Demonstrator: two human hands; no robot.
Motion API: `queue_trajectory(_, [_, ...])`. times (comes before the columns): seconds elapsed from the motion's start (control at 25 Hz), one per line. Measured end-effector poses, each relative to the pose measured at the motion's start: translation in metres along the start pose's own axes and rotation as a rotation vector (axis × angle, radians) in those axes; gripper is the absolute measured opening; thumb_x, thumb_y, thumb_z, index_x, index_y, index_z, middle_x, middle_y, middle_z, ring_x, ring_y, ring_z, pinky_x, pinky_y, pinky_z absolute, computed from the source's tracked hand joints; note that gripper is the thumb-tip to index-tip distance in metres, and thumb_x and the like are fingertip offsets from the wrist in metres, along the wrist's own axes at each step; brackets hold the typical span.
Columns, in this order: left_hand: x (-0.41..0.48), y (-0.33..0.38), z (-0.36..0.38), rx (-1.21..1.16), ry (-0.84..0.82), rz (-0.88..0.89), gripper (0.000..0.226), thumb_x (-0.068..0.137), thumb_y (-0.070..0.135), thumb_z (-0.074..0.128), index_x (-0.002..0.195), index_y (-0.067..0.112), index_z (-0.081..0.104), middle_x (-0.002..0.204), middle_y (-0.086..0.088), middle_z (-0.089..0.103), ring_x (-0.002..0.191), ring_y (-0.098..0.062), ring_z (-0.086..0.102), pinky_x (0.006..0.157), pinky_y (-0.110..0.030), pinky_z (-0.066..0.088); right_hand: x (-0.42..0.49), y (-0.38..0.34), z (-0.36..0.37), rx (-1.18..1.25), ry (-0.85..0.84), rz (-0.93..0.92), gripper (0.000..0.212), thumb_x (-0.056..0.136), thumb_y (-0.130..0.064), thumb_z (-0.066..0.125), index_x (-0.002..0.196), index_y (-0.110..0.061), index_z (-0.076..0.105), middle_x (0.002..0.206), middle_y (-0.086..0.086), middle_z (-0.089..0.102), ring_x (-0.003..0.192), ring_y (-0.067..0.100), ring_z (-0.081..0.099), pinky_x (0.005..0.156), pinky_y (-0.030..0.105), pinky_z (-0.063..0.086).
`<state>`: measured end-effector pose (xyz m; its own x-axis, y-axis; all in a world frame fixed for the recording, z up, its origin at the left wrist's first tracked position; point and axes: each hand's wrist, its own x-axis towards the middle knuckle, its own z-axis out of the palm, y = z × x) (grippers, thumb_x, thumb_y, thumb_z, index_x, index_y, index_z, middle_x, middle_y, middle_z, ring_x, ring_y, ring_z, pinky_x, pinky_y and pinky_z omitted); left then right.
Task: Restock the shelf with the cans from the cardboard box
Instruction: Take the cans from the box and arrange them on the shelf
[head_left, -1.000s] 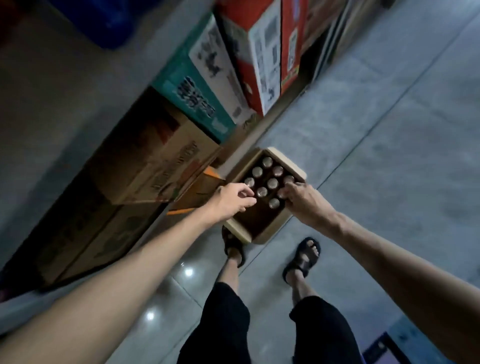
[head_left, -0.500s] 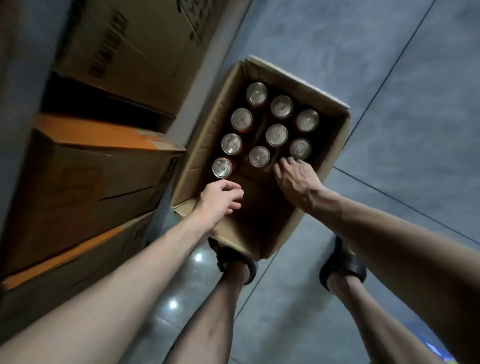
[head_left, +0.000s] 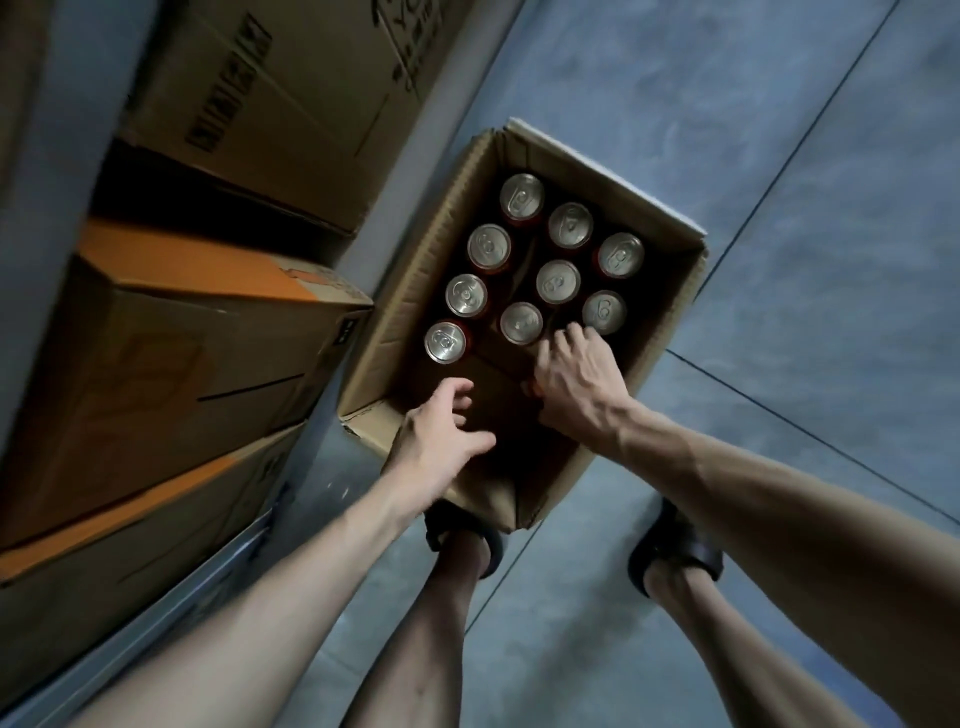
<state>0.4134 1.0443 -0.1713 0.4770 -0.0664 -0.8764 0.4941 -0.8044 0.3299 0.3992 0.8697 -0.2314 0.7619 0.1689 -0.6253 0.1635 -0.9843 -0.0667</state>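
**Left hand (head_left: 441, 436) spread, right hand (head_left: 576, 384) bent over the cans (head_left: 558, 281)**

Head view: the left hand hovers over the near, bare end of the box (head_left: 415, 291). Its fingers are spread and loosely curved, and it holds nothing. The nearest can (head_left: 445, 341) stands just beyond its fingertips, apart from them.

The right hand is lower in the box, knuckles up and fingers bent downward. Its fingertips lie just beside two can tops in the nearest row. A sliver of red shows under its thumb side, but whether it grasps a can cannot be told.

Nine cans stand upright in the far half of the box, silver tops up, in three slanted rows. Their sides show red where visible.

The box sits open on the grey floor (head_left: 779, 208), just beside the shelf (head_left: 171, 608) on the left. Brown cartons (head_left: 182, 364) fill the shelf, some with orange tops.

Two bare legs in dark sandals (head_left: 675, 556) stand at the near end of the box, one foot partly hidden under its corner.
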Motion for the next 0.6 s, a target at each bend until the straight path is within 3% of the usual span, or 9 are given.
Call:
queue_trajectory(0.12, [-0.032, 0.019, -0.008, 0.295, -0.003, 0.199, 0.094, 0.068, 0.016, 0.077, 0.147, 0.025, 0.028, 0.144, -0.003, 0.046, 0.132, -0.023, 0.043, 0.105, -0.029, 0.034, -0.043, 0.001, -0.051, 0.558, -0.019, 0.021, 0.066, 0.063, -0.054, 0.073, 0.111, -0.012, 0.053, 0.102, 0.005, 0.058, 0.089, 0.028, 0.061, 0.069, 0.034, 0.046])
queue_trajectory(0.24, [-0.064, 0.044, -0.024, 0.327, -0.005, 0.380, 0.098, 0.061, 0.019, 0.081, 0.144, 0.029, 0.030, 0.138, 0.000, 0.052, 0.125, -0.021, 0.050, 0.102, -0.030, 0.039, -0.081, 0.004, -0.107, 1.015, -0.118, -0.052, 0.075, 0.060, -0.045, 0.080, 0.119, -0.014, 0.047, 0.096, 0.003, 0.062, 0.081, 0.022, 0.062, 0.071, 0.032, 0.052])
queue_trajectory(0.36, [-0.091, 0.059, -0.048, 0.250, 0.070, 0.394, 0.089, 0.055, 0.029, 0.085, 0.129, 0.036, 0.038, 0.118, 0.007, 0.062, 0.106, -0.017, 0.061, 0.087, -0.031, 0.051, -0.090, 0.006, -0.140, 1.250, -0.204, -0.066, 0.069, 0.064, -0.033, 0.085, 0.122, -0.020, 0.049, 0.102, 0.000, 0.066, 0.089, 0.014, 0.064, 0.080, 0.026, 0.053])
queue_trajectory(0.48, [-0.099, 0.059, -0.062, 0.186, 0.192, 0.280, 0.074, 0.055, 0.037, 0.083, 0.118, 0.032, 0.045, 0.104, 0.003, 0.068, 0.096, -0.023, 0.065, 0.079, -0.036, 0.055, -0.067, 0.002, -0.140, 1.621, -0.218, -0.005, 0.041, 0.076, -0.035, 0.079, 0.112, -0.022, 0.063, 0.105, -0.003, 0.069, 0.100, 0.013, 0.065, 0.097, 0.037, 0.051])
queue_trajectory(0.52, [-0.097, 0.055, -0.067, 0.151, 0.230, 0.219, 0.071, 0.054, 0.039, 0.083, 0.115, 0.030, 0.047, 0.101, 0.001, 0.068, 0.095, -0.026, 0.065, 0.080, -0.038, 0.054, -0.053, -0.003, -0.133, 1.691, -0.136, 0.072, 0.030, 0.082, -0.036, 0.074, 0.107, -0.021, 0.067, 0.104, -0.003, 0.071, 0.100, 0.016, 0.065, 0.098, 0.040, 0.050])
queue_trajectory(0.56, [-0.092, 0.049, -0.070, 0.132, 0.266, 0.166, 0.069, 0.054, 0.041, 0.082, 0.112, 0.028, 0.048, 0.099, 0.000, 0.068, 0.093, -0.027, 0.064, 0.081, -0.038, 0.054, -0.037, -0.008, -0.122, 1.589, -0.013, 0.138, 0.024, 0.086, -0.036, 0.069, 0.104, -0.021, 0.067, 0.103, -0.002, 0.071, 0.101, 0.019, 0.066, 0.096, 0.041, 0.050])
queue_trajectory(0.6, [-0.086, 0.042, -0.073, 0.126, 0.293, 0.130, 0.068, 0.054, 0.042, 0.083, 0.111, 0.027, 0.049, 0.098, -0.001, 0.067, 0.092, -0.028, 0.064, 0.082, -0.038, 0.053, -0.019, -0.012, -0.106, 1.315, 0.111, 0.146, 0.023, 0.087, -0.034, 0.066, 0.106, -0.021, 0.067, 0.105, -0.001, 0.070, 0.102, 0.022, 0.064, 0.092, 0.040, 0.051])
